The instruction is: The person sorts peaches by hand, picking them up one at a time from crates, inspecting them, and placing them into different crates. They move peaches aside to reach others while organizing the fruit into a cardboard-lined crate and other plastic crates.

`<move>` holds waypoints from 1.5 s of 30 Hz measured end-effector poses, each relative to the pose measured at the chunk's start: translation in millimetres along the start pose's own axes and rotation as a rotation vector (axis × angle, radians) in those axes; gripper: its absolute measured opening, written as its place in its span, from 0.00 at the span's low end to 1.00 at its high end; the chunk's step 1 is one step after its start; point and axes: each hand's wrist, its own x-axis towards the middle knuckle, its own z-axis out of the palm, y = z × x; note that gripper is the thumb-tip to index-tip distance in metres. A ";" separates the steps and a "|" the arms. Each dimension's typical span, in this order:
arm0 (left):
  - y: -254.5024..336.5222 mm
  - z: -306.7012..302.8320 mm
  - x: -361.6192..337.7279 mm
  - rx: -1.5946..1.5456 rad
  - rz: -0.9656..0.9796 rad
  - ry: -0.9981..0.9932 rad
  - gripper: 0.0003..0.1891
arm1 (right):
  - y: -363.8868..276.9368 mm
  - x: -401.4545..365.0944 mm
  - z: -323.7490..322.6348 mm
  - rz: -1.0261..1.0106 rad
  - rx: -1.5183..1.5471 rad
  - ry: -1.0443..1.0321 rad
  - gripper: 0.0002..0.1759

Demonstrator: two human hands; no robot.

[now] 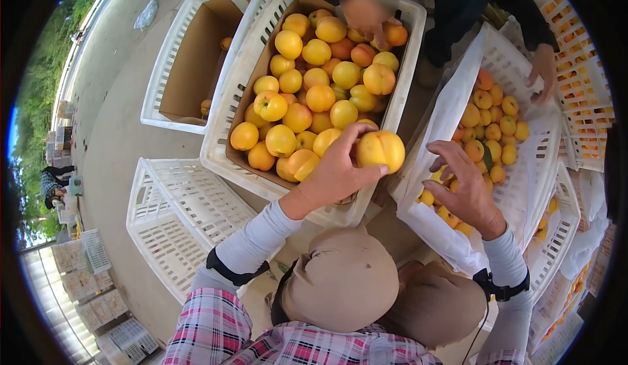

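My left hand (345, 169) is closed on a yellow apricot (380, 152), fingers and thumb around its left side. It is over the near edge of a white crate (216, 144) lined with cardboard and filled with yellow-orange apricots (280, 140). My right hand (466, 188) is open, its fingers curved and apart with nothing between them. Below it stands another white crate (548, 126) with a white liner (451, 106), holding smaller-looking apricots (492, 113).
Another person's hand (366, 15) reaches into the cardboard-lined crate. A second hand (543, 70) hangs at the right crate's edge. A cardboard-lined crate (171, 106) with few fruits and a white slatted crate (190, 198) stand left. More fruit crates (575, 70) are at right.
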 end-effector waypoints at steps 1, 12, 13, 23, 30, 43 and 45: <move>-8.1 -8.3 3.8 -0.042 -0.025 0.102 0.31 | 3.9 -5.0 -2.8 -0.011 0.003 0.003 0.27; -61.6 -144.7 93.4 0.407 -0.104 0.484 0.32 | 43.4 -65.0 -17.4 0.220 0.004 0.134 0.19; -69.7 -154.8 96.6 0.706 -0.174 0.467 0.31 | 44.1 -68.7 -17.4 0.220 0.006 0.137 0.19; -77.5 -172.5 119.3 1.074 -0.209 0.349 0.41 | 61.9 -88.2 -15.9 0.227 -0.044 0.077 0.17; -88.2 -170.2 121.2 1.342 -0.098 0.323 0.36 | 89.8 -112.8 -8.1 0.213 -0.239 -0.079 0.17; -2.2 -53.1 13.4 0.830 0.076 0.291 0.22 | 199.1 -46.1 -46.3 0.455 -0.301 0.071 0.28; -11.9 -38.2 -19.5 0.749 -0.005 0.301 0.21 | 213.1 -14.3 -48.2 0.584 -0.283 0.253 0.33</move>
